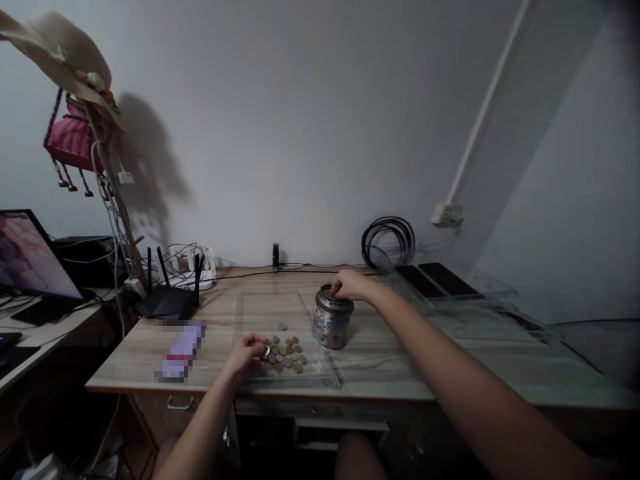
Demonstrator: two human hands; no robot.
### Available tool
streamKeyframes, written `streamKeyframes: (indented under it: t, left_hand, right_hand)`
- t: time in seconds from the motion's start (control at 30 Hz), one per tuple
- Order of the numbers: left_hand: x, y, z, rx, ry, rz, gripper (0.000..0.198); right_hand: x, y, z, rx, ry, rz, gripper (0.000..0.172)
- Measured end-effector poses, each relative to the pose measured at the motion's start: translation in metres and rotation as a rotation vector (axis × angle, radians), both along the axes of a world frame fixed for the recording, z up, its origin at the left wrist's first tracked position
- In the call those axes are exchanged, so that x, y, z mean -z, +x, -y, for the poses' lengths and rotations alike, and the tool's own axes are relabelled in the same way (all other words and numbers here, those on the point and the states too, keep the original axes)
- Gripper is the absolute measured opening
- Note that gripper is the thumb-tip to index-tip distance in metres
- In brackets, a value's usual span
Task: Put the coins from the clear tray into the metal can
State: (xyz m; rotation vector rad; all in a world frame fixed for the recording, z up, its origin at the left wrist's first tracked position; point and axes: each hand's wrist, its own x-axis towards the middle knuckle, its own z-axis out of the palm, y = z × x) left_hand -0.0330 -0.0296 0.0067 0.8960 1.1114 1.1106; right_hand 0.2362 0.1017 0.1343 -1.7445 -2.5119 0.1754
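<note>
A small metal tin [332, 325] stands on the wooden desk [380, 363]. My right hand [350, 287] hovers at its top with fingers pinched together over the lid; whatever they hold is too small to make out. Left of the tin, several coins [287, 353] lie scattered on a clear plastic tray [280, 313]. My left hand [246, 351] rests at the edge of that pile, fingers curled around a silvery coin.
A black router [167, 300] and tangled cables sit at the desk's back left, a blurred pink packet [181, 350] at the front left. A cable coil [389, 240] leans on the wall. Clear trays with dark phones [440, 280] lie right. A monitor [30, 257] stands far left.
</note>
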Motion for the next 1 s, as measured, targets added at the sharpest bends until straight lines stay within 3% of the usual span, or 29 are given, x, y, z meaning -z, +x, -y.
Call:
streamKeyframes:
  t: [0.37, 0.53, 0.67, 0.87, 1.0]
  left_hand:
    - [0.002, 0.001, 0.000, 0.002, 0.030, -0.001, 0.037]
    - [0.005, 0.001, -0.002, 0.017, 0.026, 0.085, 0.039]
    - [0.006, 0.001, -0.002, -0.013, 0.007, 0.121, 0.039]
    - [0.009, 0.000, -0.003, -0.050, 0.010, 0.140, 0.036]
    - [0.015, -0.001, -0.007, -0.057, -0.029, 0.135, 0.037]
  right_hand:
    - [-0.001, 0.000, 0.001, -0.091, 0.093, -0.012, 0.026]
    - [0.000, 0.002, -0.004, -0.151, -0.062, -0.117, 0.025]
    - [-0.001, 0.000, -0.016, -0.147, -0.149, -0.120, 0.019]
    - [-0.010, 0.013, -0.023, -0.136, -0.050, -0.191, 0.016]
    - [-0.002, 0.022, -0.021, -0.085, -0.045, -0.152, 0.011]
